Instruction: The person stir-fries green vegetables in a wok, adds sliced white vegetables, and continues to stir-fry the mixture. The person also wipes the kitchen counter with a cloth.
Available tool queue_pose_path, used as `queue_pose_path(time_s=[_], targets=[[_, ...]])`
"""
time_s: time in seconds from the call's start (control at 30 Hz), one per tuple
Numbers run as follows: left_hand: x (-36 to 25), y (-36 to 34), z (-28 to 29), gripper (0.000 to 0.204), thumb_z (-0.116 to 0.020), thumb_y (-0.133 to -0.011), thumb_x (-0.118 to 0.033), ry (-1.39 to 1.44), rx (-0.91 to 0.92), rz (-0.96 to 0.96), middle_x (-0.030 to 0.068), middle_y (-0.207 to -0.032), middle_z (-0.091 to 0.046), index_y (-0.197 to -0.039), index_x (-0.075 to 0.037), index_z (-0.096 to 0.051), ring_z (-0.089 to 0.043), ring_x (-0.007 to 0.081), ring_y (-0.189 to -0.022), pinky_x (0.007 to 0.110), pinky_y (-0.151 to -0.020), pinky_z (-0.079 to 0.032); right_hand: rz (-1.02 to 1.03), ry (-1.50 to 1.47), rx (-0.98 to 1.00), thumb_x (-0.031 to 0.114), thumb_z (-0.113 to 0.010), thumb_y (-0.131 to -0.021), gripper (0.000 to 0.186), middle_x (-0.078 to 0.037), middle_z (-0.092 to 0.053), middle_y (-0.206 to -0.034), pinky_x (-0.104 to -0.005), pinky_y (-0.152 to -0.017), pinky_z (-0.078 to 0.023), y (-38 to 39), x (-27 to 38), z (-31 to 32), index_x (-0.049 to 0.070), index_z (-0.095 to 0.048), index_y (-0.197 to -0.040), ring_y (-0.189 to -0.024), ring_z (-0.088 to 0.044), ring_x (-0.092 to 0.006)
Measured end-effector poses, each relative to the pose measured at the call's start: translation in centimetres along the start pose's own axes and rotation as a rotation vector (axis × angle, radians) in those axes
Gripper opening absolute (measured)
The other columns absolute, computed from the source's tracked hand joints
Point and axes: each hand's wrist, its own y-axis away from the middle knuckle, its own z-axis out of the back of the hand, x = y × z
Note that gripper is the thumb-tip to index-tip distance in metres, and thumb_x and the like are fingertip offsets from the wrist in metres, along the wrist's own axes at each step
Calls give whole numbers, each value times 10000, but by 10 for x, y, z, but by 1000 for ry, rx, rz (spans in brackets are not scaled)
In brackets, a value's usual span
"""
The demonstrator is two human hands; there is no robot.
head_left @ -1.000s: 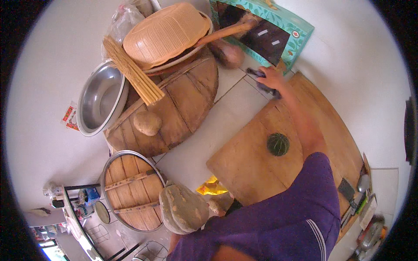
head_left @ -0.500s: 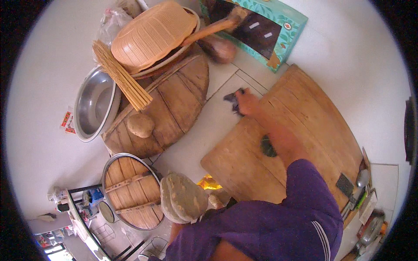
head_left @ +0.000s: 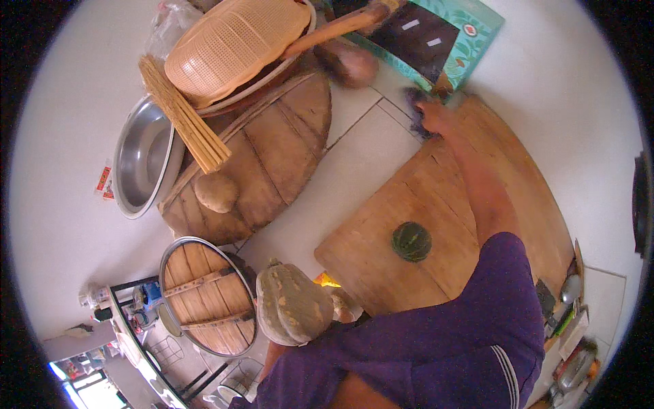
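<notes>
My left forearm (head_left: 271,356) passes behind a large greenish-tan pumpkin (head_left: 293,307). It carries the pumpkin close against my purple shirt, stem end up; the hand itself is mostly hidden. My right arm reaches out over a curved wooden board (head_left: 375,238). At the board's far edge, beside a teal box (head_left: 477,41), my right hand (head_left: 436,117) is closed on a dark, crumpled cloth (head_left: 415,112), somewhat blurred. A small round green striped squash (head_left: 411,241) sits on the board, below the right forearm.
At left, a second wooden lid (head_left: 272,150) bears a potato-like tuber (head_left: 216,192) and a bamboo brush (head_left: 184,116). Around it are a metal basin (head_left: 143,157), an upturned orange basket (head_left: 235,51) and a round wooden lid (head_left: 208,300). Utensils (head_left: 562,313) crowd the board's right end.
My right hand has moved away and to the right with the cloth, along the board's far edge. The green squash is now uncovered. The pumpkin has tilted, and its stem shows.
</notes>
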Motion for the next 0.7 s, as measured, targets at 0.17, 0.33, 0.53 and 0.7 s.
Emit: queue_pose_path(time_s=[0.17, 0.33, 0.53, 0.7], targets=[[7, -9, -2, 632, -407, -814, -541, 10, -12, 0, 96, -1326, -390, -1309, -150, -357, -391, 303, -1193, 487, -977, -331, 213, 271, -218, 131, -514, -725, 236, -215, -481, -944, -476, -646, -469, 38, 49, -77, 115, -523, -961, -750, -558, -389], [13, -21, -9, 631, -412, -812, -540, 16, 8, -2, 96, -1324, -392, -1306, -151, -360, -393, 302, -1192, 487, -975, -334, 640, -37, 193, 85, -556, -648, 300, -174, -529, -885, -430, -699, -456, 66, 111, -76, 156, -563, -940, -864, -546, -338], [13, -25, -8, 630, -417, -810, -539, 29, 14, -15, 96, -1322, -393, -1304, -151, -362, -394, 302, -1190, 486, -973, -337, 190, 132, -143, 78, -578, -643, 438, -112, -541, -1057, -419, -793, -448, -48, 58, -9, 188, -574, -1067, -968, -520, -328], [10, -24, -3, 629, -422, -809, -538, 41, -20, -33, 96, -1321, -395, -1301, -151, -365, -396, 302, -1188, 486, -971, -339, 321, 320, -174, 87, -616, -646, 482, -122, -466, -1174, -447, -841, -449, -31, 100, -73, 182, -552, -1115, -1041, -478, -344]])
